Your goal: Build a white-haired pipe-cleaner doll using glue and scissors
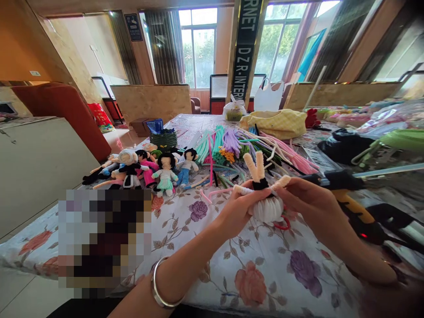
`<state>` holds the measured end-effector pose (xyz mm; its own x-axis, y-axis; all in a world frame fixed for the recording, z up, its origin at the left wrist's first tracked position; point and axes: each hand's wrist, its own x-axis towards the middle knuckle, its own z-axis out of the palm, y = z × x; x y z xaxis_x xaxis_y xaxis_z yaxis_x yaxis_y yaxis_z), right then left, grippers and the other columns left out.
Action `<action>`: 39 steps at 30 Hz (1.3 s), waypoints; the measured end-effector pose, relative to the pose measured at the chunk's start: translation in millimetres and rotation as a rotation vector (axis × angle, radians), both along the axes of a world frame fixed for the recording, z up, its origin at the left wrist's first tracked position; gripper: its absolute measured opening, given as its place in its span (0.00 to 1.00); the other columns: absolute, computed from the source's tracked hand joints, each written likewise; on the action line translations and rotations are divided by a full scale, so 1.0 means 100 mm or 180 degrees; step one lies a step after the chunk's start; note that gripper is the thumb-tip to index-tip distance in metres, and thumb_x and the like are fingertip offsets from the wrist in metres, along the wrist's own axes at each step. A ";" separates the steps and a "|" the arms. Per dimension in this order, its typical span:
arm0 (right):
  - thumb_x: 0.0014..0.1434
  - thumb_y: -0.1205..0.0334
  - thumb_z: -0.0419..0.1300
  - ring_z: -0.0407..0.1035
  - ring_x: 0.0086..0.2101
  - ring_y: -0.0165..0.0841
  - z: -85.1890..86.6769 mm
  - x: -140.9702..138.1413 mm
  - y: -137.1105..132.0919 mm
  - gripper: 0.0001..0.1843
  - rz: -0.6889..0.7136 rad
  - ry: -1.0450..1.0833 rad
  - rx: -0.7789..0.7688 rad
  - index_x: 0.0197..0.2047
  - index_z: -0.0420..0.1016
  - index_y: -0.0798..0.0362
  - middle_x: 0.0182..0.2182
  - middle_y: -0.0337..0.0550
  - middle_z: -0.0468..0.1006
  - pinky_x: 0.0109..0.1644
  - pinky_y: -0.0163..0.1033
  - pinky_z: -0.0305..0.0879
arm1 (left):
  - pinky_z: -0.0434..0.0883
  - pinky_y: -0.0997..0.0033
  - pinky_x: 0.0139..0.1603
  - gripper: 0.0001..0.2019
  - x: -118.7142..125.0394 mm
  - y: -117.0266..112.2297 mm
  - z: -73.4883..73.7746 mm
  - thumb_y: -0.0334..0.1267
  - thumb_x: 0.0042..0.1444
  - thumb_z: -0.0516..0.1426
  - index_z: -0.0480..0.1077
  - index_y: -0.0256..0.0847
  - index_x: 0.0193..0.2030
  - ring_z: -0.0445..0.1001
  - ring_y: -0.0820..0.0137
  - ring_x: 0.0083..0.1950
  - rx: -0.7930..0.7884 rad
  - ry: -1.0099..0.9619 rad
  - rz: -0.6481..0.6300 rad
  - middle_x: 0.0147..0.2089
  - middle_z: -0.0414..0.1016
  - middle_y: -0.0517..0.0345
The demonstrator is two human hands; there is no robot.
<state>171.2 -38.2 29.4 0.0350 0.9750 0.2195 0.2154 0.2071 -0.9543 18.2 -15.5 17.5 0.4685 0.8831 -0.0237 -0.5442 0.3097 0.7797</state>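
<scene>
Both my hands hold a half-made pipe-cleaner doll just above the flowered tablecloth. The doll has a white ribbed skirt, a black waist and cream fuzzy limbs sticking up and sideways. My left hand, with a silver bangle on its wrist, is closed on the doll's left side and one cream arm. My right hand pinches the other cream arm and the skirt's right side. A red loop lies under the skirt.
A row of finished small dolls lies at the left. Bundles of coloured pipe cleaners spread behind the doll. A glue gun sits at the right. A yellow checked bag, plastic bags and clutter fill the far side.
</scene>
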 end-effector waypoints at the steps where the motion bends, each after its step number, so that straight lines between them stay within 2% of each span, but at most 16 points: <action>1: 0.50 0.48 0.64 0.67 0.27 0.28 0.00 0.01 0.00 0.15 0.0010 0.0004 0.0016 0.34 0.76 0.50 0.28 0.38 0.75 0.28 0.31 0.67 | 0.60 0.77 0.26 0.13 0.00 0.01 -0.01 0.37 0.43 0.65 0.73 0.38 0.36 0.65 0.78 0.26 -0.0003 0.0029 0.0007 0.28 0.69 0.61; 4: 0.49 0.49 0.65 0.70 0.28 0.29 0.00 0.02 0.00 0.15 -0.0027 0.0050 0.0060 0.37 0.75 0.49 0.31 0.39 0.78 0.30 0.32 0.70 | 0.60 0.77 0.27 0.13 0.00 0.03 -0.02 0.39 0.44 0.64 0.73 0.39 0.38 0.65 0.78 0.27 0.0055 0.0029 0.0004 0.30 0.70 0.61; 8: 0.46 0.51 0.68 0.72 0.25 0.30 0.02 0.04 0.01 0.19 -0.0115 0.0183 0.0141 0.40 0.72 0.47 0.28 0.37 0.78 0.28 0.33 0.72 | 0.60 0.76 0.28 0.11 0.01 0.02 -0.01 0.41 0.44 0.65 0.73 0.38 0.33 0.66 0.77 0.27 -0.0068 0.0223 0.0170 0.28 0.70 0.61; 18: 0.47 0.54 0.68 0.71 0.22 0.28 -0.02 0.02 0.03 0.17 -0.0216 -0.0010 0.0737 0.40 0.71 0.47 0.26 0.36 0.79 0.26 0.33 0.71 | 0.62 0.74 0.29 0.14 0.02 0.01 -0.02 0.45 0.42 0.65 0.73 0.37 0.30 0.66 0.75 0.27 -0.0113 0.0419 0.0165 0.27 0.71 0.59; 25: 0.51 0.57 0.65 0.74 0.26 0.32 -0.04 0.02 -0.01 0.12 -0.0484 -0.0424 0.1036 0.40 0.72 0.46 0.26 0.36 0.80 0.27 0.36 0.70 | 0.63 0.74 0.30 0.13 -0.01 -0.01 0.03 0.43 0.42 0.66 0.74 0.36 0.30 0.67 0.74 0.28 -0.0221 0.0344 -0.0020 0.27 0.72 0.57; 32: 0.54 0.63 0.62 0.77 0.31 0.34 0.01 0.01 -0.06 0.08 -0.0493 -0.1081 0.1514 0.39 0.73 0.44 0.33 0.36 0.81 0.33 0.38 0.74 | 0.67 0.72 0.30 0.12 -0.06 0.01 0.03 0.40 0.41 0.66 0.76 0.34 0.30 0.71 0.72 0.27 -0.0558 0.0196 -0.0363 0.29 0.75 0.54; 36: 0.58 0.65 0.59 0.77 0.33 0.34 0.00 0.04 -0.03 0.08 -0.0369 -0.1614 0.2007 0.41 0.73 0.44 0.35 0.37 0.81 0.34 0.37 0.74 | 0.68 0.72 0.30 0.11 -0.08 0.03 0.02 0.39 0.43 0.64 0.77 0.33 0.31 0.73 0.71 0.27 -0.0580 0.0081 -0.0592 0.29 0.77 0.53; 39: 0.60 0.66 0.56 0.77 0.32 0.33 -0.04 0.08 0.00 0.11 -0.0200 -0.1828 0.2310 0.45 0.71 0.43 0.35 0.37 0.80 0.34 0.38 0.74 | 0.68 0.72 0.30 0.10 -0.09 0.05 0.01 0.39 0.44 0.63 0.76 0.33 0.30 0.72 0.72 0.25 -0.0650 0.0100 -0.0574 0.27 0.76 0.54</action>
